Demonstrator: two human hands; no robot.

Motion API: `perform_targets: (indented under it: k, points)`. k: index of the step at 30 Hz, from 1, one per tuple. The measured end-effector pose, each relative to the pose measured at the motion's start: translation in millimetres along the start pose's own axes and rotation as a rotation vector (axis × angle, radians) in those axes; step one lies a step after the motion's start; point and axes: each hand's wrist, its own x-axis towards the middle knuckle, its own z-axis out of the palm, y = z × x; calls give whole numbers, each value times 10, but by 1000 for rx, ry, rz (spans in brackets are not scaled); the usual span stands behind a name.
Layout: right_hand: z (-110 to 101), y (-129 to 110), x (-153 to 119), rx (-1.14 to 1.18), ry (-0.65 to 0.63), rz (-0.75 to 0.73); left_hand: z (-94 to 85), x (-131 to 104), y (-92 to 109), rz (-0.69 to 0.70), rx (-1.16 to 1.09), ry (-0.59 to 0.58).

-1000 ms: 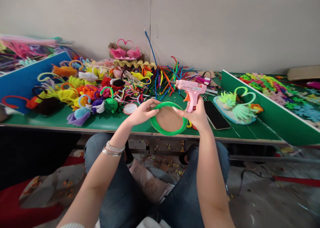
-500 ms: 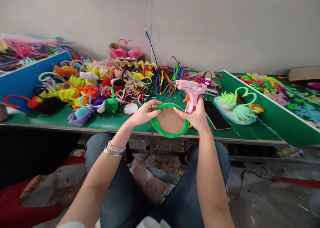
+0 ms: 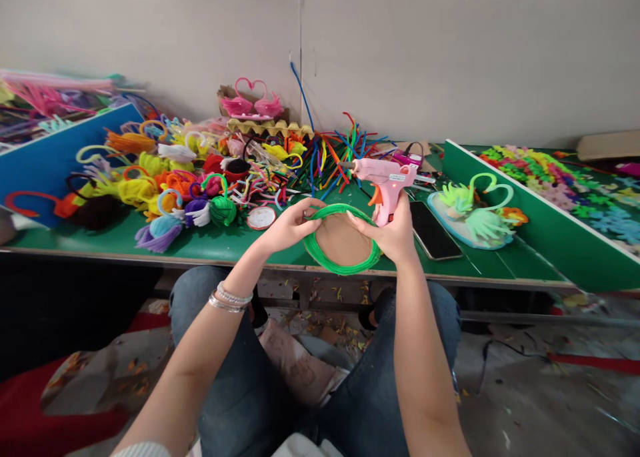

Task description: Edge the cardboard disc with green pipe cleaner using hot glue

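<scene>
A round cardboard disc point(image 3: 345, 242) edged with green pipe cleaner point(image 3: 342, 268) is held over the front edge of the table. My left hand point(image 3: 295, 227) pinches its upper left rim between thumb and fingers. My right hand point(image 3: 395, 230) is wrapped round the handle of a pink glue gun point(image 3: 385, 177), its nozzle pointing left, while the thumb rests on the disc's upper right rim.
A black phone point(image 3: 434, 231) and a light-green swan pair point(image 3: 485, 213) lie to the right, before a green divider point(image 3: 540, 223). Colourful pipe-cleaner swans point(image 3: 165, 177) crowd the left. Loose pipe cleaners point(image 3: 330, 157) and pink swans point(image 3: 253, 103) stand behind.
The green-edged disc has shifted slightly right and tilted to face the camera a little more. Both hands keep their hold, and the glue gun has barely moved.
</scene>
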Motion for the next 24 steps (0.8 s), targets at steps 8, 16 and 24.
perform_targets:
  k: [8,16,24]
  points:
    - [-20,106,17,48,-20,82,-8,15,-19,0,-4,28]
    - [-117,61,69,-69,355,-71,-59,30,9,-34,-86,172]
    - [-197,50,-1,-447,166,-118,-40,50,2,-70,-127,228]
